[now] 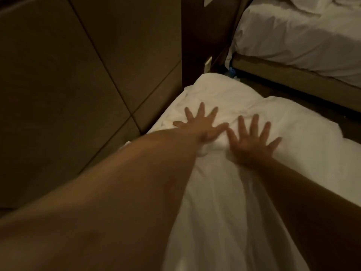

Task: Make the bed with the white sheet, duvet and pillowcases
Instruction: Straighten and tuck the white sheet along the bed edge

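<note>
we're looking down along both bare arms, and both hands are flat on white bedding. the left hand [202,125] has its fingers fanned wide, palm down, pressing into the pillow [244,106] at the head of the bed. the right hand [252,140] is just beside it, fingers equally spread and straight, palm pressed onto the same white fabric. the two thumbs nearly meet between the hands, and a small ridge of cloth bunches up there and under the left wrist. neither hand is pinching or gripping anything, just flat pressure.

below the hands, between the forearms, the white sheet [224,212] runs back toward us with long soft creases. whether that stretch is sheet or duvet, we can't tell in this dim light.

to the left of the left hand, a dark padded headboard [78,85] with stitched panels stands right against the bed's edge. beyond the fingertips, a dark gap of floor [293,90] separates this bed from a second bed [302,36] up and to the right of the right hand, covered in rumpled white bedding over a dark base.
</note>
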